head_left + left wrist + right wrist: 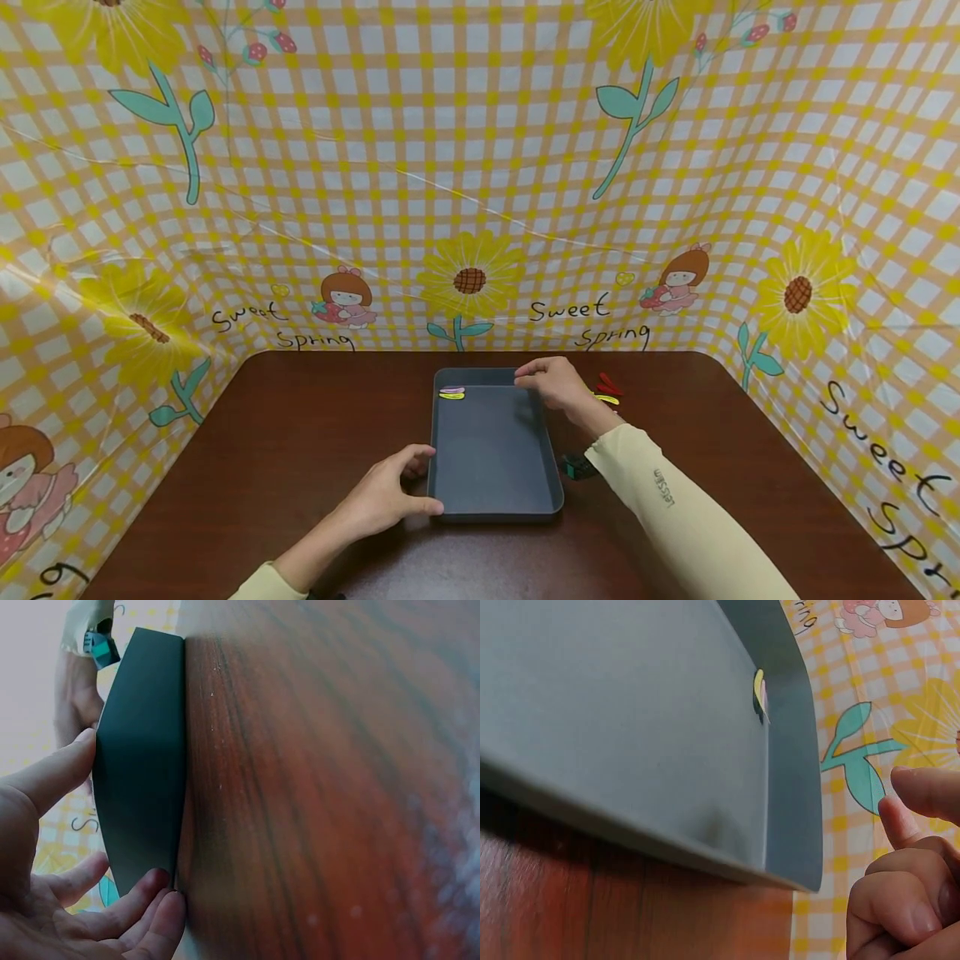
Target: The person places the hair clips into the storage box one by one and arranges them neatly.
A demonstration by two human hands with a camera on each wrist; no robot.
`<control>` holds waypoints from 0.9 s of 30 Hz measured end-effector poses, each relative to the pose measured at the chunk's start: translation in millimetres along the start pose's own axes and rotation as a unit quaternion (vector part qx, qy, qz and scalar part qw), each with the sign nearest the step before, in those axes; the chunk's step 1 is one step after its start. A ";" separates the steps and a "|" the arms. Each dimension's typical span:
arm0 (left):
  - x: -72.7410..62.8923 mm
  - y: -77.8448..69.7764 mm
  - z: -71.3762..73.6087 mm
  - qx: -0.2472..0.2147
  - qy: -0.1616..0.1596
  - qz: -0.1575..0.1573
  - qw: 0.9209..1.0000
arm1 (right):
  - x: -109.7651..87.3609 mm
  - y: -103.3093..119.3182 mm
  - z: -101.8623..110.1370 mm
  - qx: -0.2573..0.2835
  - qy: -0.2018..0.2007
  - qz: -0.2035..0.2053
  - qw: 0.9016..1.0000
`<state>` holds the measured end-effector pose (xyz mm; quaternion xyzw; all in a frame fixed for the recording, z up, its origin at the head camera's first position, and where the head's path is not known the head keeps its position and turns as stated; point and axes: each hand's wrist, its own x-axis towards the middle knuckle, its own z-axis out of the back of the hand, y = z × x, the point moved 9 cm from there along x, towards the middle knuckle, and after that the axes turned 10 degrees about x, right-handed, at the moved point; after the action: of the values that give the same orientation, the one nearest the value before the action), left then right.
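Note:
A dark grey rectangular tray [491,467] lies on the brown table. My left hand [386,492] touches its left side: the thumb is at the rim by the near corner, and fingertips [157,879] meet the outer wall. Over the tray's far right corner hovers my right hand [551,385], with thumb and index finger apart, the other fingers bent, and nothing visible between them in the right wrist view. A lilac slim piece [452,390] and a yellow slim piece [452,397], resembling hair clips, lie side by side in the tray's far left corner.
Right of the tray, red slim pieces [610,384] and another yellow piece [607,399] lie on the table [697,467], partly hidden by my right arm. A small dark device [577,467] is at my right wrist. Checkered cloth [480,200] surrounds the table's back and sides.

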<state>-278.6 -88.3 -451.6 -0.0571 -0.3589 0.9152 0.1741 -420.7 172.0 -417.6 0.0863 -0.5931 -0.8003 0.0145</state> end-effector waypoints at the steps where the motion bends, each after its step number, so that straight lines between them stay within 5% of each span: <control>1: -0.2 0.5 0.1 0.001 0.000 0.001 1.000 | -1.3 -0.7 2.3 0.001 -0.001 0.000 1.000; 27: 2.1 6.6 -3.2 0.004 0.003 -0.003 1.000 | -27.1 -36.5 58.6 -0.012 -0.051 -0.016 0.999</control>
<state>-281.7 -90.0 -458.4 -0.0584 -0.3549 0.9160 0.1778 -400.2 241.7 -432.6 0.0544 -0.5821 -0.8108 -0.0272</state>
